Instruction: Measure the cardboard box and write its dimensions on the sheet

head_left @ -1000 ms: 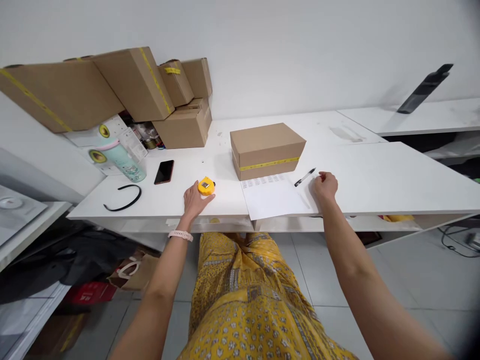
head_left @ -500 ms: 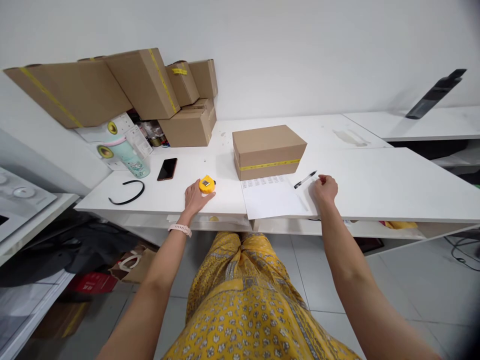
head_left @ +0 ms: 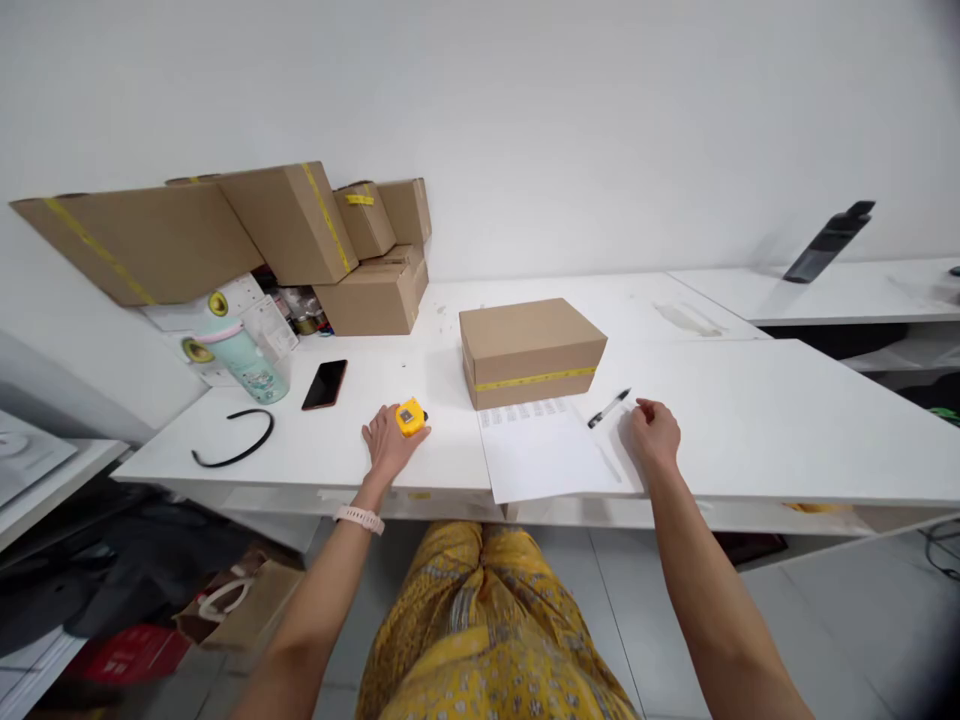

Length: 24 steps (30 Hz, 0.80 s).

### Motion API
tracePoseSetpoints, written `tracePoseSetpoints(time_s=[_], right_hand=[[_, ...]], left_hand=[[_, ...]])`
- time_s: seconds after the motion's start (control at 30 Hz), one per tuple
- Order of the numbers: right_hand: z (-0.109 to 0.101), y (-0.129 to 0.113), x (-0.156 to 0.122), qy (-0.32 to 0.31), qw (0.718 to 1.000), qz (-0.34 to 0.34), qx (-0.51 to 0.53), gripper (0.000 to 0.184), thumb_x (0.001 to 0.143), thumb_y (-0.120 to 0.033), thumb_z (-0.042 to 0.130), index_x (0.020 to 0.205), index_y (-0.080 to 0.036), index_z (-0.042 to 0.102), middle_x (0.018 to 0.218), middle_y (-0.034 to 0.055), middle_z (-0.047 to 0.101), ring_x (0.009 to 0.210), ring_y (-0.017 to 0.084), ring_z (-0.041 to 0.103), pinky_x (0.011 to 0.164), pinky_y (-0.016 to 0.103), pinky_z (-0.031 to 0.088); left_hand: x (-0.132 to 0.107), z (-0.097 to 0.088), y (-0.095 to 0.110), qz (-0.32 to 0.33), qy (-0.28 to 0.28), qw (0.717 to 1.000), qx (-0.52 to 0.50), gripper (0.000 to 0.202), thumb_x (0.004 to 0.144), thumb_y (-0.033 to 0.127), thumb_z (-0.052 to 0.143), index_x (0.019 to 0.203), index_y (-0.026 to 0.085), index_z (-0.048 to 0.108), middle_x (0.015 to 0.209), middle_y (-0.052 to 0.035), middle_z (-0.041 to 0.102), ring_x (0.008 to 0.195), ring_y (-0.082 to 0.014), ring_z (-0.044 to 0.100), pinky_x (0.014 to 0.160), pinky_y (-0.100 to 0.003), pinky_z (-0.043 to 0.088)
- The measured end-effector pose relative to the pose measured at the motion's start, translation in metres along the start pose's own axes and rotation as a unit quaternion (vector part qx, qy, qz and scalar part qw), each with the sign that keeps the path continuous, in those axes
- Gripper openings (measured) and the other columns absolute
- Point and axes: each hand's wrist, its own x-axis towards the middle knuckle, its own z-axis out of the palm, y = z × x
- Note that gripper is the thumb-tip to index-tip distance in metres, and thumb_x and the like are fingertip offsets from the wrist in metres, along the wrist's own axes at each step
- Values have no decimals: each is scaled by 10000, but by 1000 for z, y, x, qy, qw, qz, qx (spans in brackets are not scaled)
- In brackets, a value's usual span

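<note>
On the white table (head_left: 712, 420), my left hand (head_left: 386, 445) is around the near and left sides of a yellow tape measure (head_left: 410, 416), its thumb along the near edge and its fingers at the left. My right hand (head_left: 655, 435) rests on the tabletop with fingers curled in and nothing visible in them. Just left of it lies a black-and-clear pen (head_left: 609, 408), apart from the fingers. A printed sheet of paper (head_left: 544, 455) lies between my hands, slightly over the front edge. Behind the sheet sits a closed cardboard box (head_left: 532, 350) with yellow tape along its front.
At the left are a phone (head_left: 325, 385), a black headband (head_left: 236, 440) and a mint-green bottle (head_left: 244, 360). Several taped cardboard boxes (head_left: 285, 225) are stacked against the wall. A dark bottle (head_left: 829, 242) stands at the far right. Below left is a paper bag (head_left: 255, 600).
The view has tilted upward, so the table and everything on it appear lower. My left hand stays at the tape measure and my right hand stays beside the pen.
</note>
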Motion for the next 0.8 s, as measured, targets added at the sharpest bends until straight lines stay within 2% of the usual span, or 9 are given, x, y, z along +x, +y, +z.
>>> tracePoseSetpoints(time_s=[0.1,0.2,0.27,0.33,0.47,0.53,0.63,0.7,0.8], right_hand=[[-4,0,-6,0,1000,-6,3,357,762,-358,521,1011,-188,711,970,164,721,911,354,648,942,579,507],[-5,-11,-13,27,999,-19,20,387,848,-422,505,1095,-202,706,1132,189,722,1013,366,659,917,554,524],[-4,-29,-12,34,998,-34,51,432,907,-494,493,1173,-221,696,1263,178,702,1122,357,650,941,529,524],[0,-55,-3,8,994,-37,105,492,944,-581,477,1244,-247,679,1362,143,675,1233,332,624,1015,503,502],[20,-109,41,-49,976,29,209,652,953,-713,407,1333,-236,635,1428,138,634,1310,293,595,1086,451,468],[32,-129,62,-64,973,69,210,664,929,-749,422,1252,-224,671,1368,150,659,1270,304,605,1025,439,499],[41,-149,71,-118,964,100,215,536,841,-703,606,1028,-214,722,1173,133,727,1120,316,632,880,415,535],[35,-160,60,-154,959,90,219,461,782,-635,703,943,-204,722,1070,107,746,1028,299,633,818,389,530],[7,-174,26,-160,962,45,217,484,783,-619,715,1029,-203,728,1114,85,745,1041,278,629,823,359,523]], left_hand=[[3,-1,1,-21,-1,997,-78,594,648,487,783,1141,206,607,1309,-188,680,1364,-462,516,1172,-628,311],[5,-2,9,-35,-24,980,-192,680,686,698,675,1123,179,629,1130,-179,736,1163,-431,668,998,-563,504],[7,-3,23,-23,-49,961,-271,785,780,821,463,1216,190,627,1180,-155,741,1137,-367,707,943,-493,554],[14,-4,44,-2,-86,920,-383,831,829,844,362,1332,224,594,1324,-129,707,1217,-318,691,987,-449,549],[40,-6,91,2,-145,800,-582,869,797,815,539,1467,263,487,1442,-118,646,1355,-311,605,1068,-449,506],[52,-3,110,-11,-155,787,-597,878,791,809,556,1466,253,486,1392,-120,677,1345,-307,609,1046,-441,517],[58,2,128,-18,-189,769,-610,835,808,791,553,1422,225,535,1335,-126,709,1284,-303,645,990,-419,545],[53,0,134,1,-193,753,-630,768,814,736,617,1394,235,564,1340,-108,711,1252,-295,658,967,-403,554],[36,-14,131,18,-161,729,-665,670,804,660,719,1320,244,631,1301,-78,732,1202,-283,678,967,-392,555]])
